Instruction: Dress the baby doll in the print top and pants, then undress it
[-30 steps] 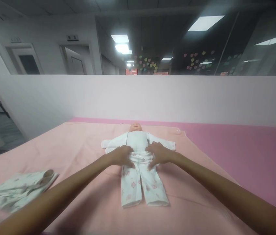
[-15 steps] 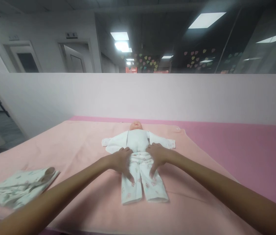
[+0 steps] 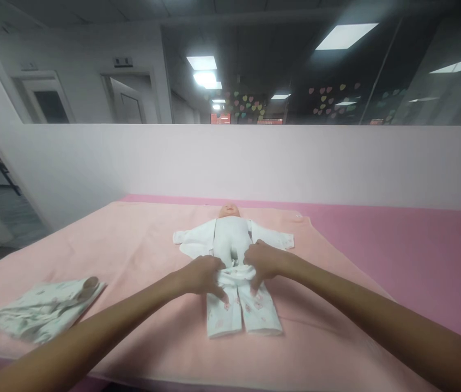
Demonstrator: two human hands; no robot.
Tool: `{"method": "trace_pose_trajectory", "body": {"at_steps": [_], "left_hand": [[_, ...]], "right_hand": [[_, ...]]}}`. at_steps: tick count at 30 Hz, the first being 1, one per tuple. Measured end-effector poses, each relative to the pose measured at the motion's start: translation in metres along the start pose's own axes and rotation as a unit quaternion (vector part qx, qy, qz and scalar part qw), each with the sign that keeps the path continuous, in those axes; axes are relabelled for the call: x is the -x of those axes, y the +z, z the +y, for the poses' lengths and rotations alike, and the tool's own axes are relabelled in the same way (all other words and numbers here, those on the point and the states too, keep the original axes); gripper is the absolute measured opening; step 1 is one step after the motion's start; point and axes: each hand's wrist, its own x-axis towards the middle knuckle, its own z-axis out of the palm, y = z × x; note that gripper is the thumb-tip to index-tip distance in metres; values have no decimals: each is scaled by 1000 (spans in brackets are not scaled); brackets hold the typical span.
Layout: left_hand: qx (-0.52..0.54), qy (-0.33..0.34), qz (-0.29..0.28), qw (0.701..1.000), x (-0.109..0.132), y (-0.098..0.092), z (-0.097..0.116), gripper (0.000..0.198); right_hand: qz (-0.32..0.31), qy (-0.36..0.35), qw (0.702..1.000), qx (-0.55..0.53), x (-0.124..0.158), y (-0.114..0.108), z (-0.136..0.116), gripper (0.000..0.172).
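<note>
A baby doll (image 3: 232, 234) lies on its back, its head at the far end and its arms stretched out in the sleeves of a white top (image 3: 198, 235), which lies spread at its sides. White baby trousers (image 3: 230, 317) with small pink prints are on the doll's lower legs, the waistband bunched below the hips. My left hand (image 3: 206, 276) grips the waistband on the left side, thumb toward me. On the right side my right hand (image 3: 264, 264) grips the same waistband. The doll's feet are hidden inside the trousers.
A pink blanket (image 3: 144, 239) covers the surface under the doll, over a darker pink mat (image 3: 377, 239). Folded patterned clothing (image 3: 46, 307) lies at the left, beyond my left forearm. A low white wall (image 3: 279, 163) with glass above stands behind.
The waistband has slid down toward me with both hands on it, from hip height to the lower legs. The doll's white legs now show between its belly and the trousers.
</note>
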Motion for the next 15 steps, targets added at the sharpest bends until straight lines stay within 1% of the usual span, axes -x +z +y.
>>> {"method": "trace_pose_trajectory", "body": {"at_steps": [3, 5, 7, 9, 11, 15], "left_hand": [[-25, -9, 1, 1000, 6, 1, 5, 59], [-29, -12, 2, 999, 9, 3, 8, 65], [-24, -16, -2, 1000, 11, 7, 10, 77], [-29, -29, -9, 999, 13, 10, 13, 88], [-42, -41, -16, 998, 14, 13, 15, 92], [-54, -38, -20, 998, 15, 17, 19, 91]], "right_hand": [[18, 8, 999, -42, 13, 1, -3, 67], [33, 24, 995, -89, 19, 2, -3, 73], [41, 41, 990, -132, 23, 6, -3, 91], [39, 47, 987, -148, 25, 10, -4, 106], [39, 45, 988, -141, 26, 14, -7, 110], [53, 46, 988, -137, 26, 20, -11, 112]]}}
